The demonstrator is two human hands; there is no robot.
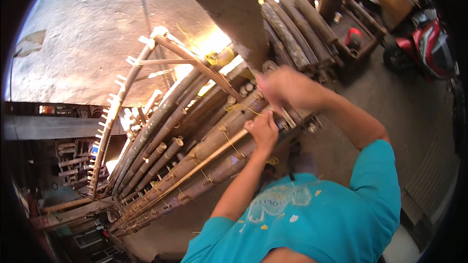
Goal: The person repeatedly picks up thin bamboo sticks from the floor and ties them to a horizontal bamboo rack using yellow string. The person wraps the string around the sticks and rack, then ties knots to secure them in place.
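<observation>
My left hand [264, 130] is closed around the upper end of a thin, pale bamboo strip [209, 158]. The strip runs down to the left along a long frame of thick bamboo poles [197, 153]. Yellow cord [251, 110] passes close to my left fingertips, and loops of it circle the poles at several spots. Above and to the right, my right hand [292, 87] is raised near the frame's upper end, in front of the base of a rough post. Motion smears its fingers, so whether it holds anything is unclear.
More thick bamboo poles [165, 102] lie beyond the frame, under a pegged bamboo rack [116, 104]. A rough post [229, 5] rises ahead. Stacked bamboo [297, 29] stands at the far right, near a red and grey motorbike [431, 48]. Bamboo furniture [70, 165] sits at the left.
</observation>
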